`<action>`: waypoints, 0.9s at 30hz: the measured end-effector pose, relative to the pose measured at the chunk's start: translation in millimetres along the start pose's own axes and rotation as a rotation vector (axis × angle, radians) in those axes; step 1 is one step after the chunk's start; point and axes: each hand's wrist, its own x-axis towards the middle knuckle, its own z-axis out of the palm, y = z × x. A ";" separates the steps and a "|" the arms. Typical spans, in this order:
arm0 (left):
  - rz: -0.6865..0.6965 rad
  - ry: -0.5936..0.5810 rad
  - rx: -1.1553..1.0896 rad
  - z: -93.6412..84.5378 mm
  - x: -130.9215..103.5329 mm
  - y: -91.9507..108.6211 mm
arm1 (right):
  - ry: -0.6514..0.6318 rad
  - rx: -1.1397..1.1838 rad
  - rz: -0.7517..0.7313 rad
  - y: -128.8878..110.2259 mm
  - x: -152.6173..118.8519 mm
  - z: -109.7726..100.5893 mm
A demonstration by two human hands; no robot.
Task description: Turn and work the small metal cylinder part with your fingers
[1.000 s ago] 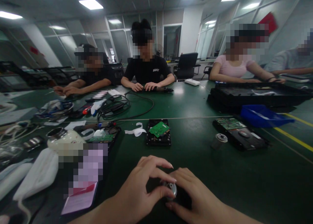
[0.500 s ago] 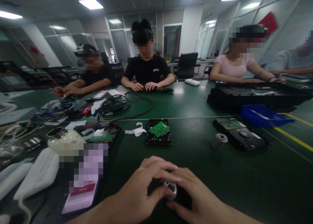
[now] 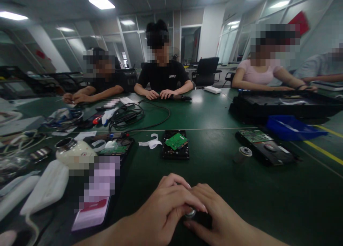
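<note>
In the head view, my left hand (image 3: 171, 205) and my right hand (image 3: 217, 212) come together low in the middle, closed around a small metal cylinder (image 3: 190, 213). Only part of its silvery round end shows. The left thumb presses beside that end, and the left fingers arch over it onto the back of the right fingers. The right hand curls round from the other side, thumb towards me. Most of the cylinder is hidden. A similar metal cylinder (image 3: 243, 155) stands upright farther off to the right.
A hard drive (image 3: 175, 156) bearing a loose green circuit board (image 3: 177, 141) lies ahead. Another drive (image 3: 270, 149) and a blue tray (image 3: 292, 126) are right. A phone (image 3: 93, 212), white power strip (image 3: 48, 187) and cream jar (image 3: 76, 153) crowd the left. Several people sit opposite.
The left fingers have slid over the top of the metal cylinder, covering more of its round end. The right hand stays around it. The whole view has shifted slightly.
</note>
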 end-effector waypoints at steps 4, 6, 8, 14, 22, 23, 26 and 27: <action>-0.025 0.034 -0.027 1.5 -1.4 -1.1 | 0.006 -0.007 0.000 0.9 -0.5 0.5; -0.030 0.052 -0.044 2.8 -3.2 -3.0 | 0.004 -0.012 0.005 1.0 -1.0 0.4; -0.035 0.067 -0.063 4.4 -5.1 -5.3 | 0.003 -0.011 0.006 0.9 -1.2 0.1; 0.009 0.152 -0.070 9.2 -8.8 -9.0 | -0.010 0.016 0.019 -0.4 -0.8 -0.7; -0.033 0.230 -0.043 12.7 -10.4 -9.6 | -0.013 0.021 0.033 -1.1 0.7 -2.0; -0.047 0.230 -0.044 12.8 -10.6 -9.9 | -0.016 0.020 0.032 -0.8 1.0 -2.0; -0.060 0.241 -0.034 12.1 -11.0 -10.1 | -0.020 0.009 0.036 0.6 0.6 -1.8; -0.055 0.240 -0.024 11.7 -11.0 -10.0 | -0.019 0.006 0.037 1.1 0.1 -1.5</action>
